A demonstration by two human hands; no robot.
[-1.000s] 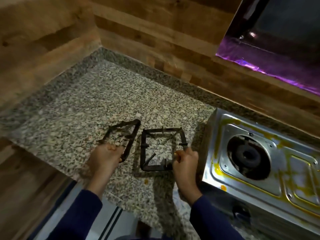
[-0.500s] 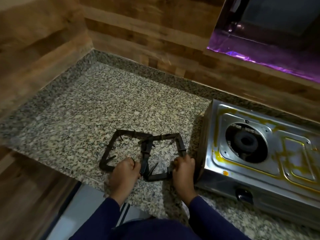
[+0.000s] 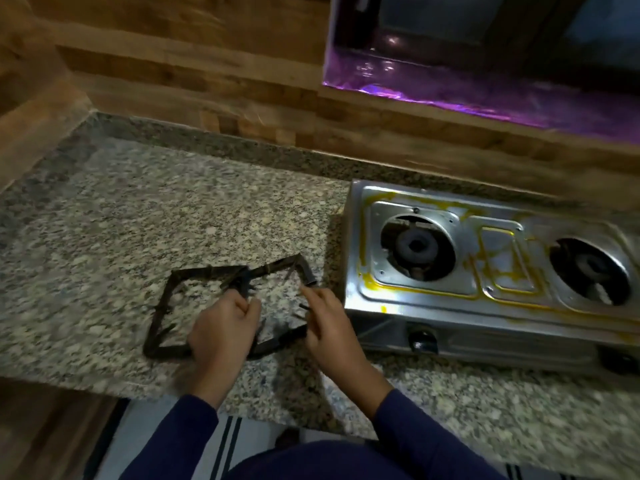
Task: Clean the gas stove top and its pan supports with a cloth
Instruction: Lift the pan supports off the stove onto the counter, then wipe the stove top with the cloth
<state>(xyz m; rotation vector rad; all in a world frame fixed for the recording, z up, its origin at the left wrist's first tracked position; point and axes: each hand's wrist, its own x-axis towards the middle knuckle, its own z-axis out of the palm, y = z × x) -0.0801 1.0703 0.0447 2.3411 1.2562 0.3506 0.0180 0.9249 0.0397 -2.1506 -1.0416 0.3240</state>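
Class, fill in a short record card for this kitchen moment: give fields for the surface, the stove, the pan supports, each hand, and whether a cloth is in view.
surface: speckled granite counter
stove: two-burner steel stove, yellow stains on top, both burners bare
pan supports: two dark pan supports on the counter left of the stove, overlapping
left hand: left hand gripping where the supports meet
right hand: right hand at the right support's edge; grip unclear
cloth: none in view

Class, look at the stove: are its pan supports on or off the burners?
Off. Both burners are bare; the two supports lie on the counter beside the stove.
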